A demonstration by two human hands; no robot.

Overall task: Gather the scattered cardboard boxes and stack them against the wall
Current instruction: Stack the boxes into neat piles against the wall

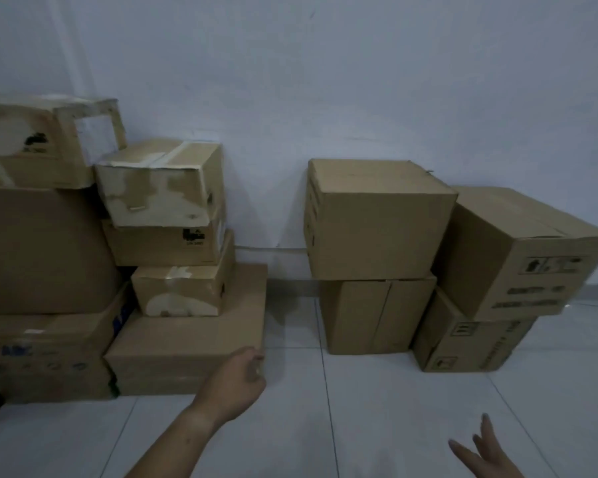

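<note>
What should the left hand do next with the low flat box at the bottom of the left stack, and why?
Probably push it slightly left. The left hand seems to grip the flat box at its front right corner, a dark gap separates it from the neighbouring box, and smaller boxes rest on it, so gently.

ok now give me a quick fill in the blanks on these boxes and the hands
1. The left hand grips a corner of the flat box, which lies on the ___.
2. The right hand holds ___.
3. The right pile has ___ boxes, in two stacks.
Missing words: floor; nothing; four.
</note>
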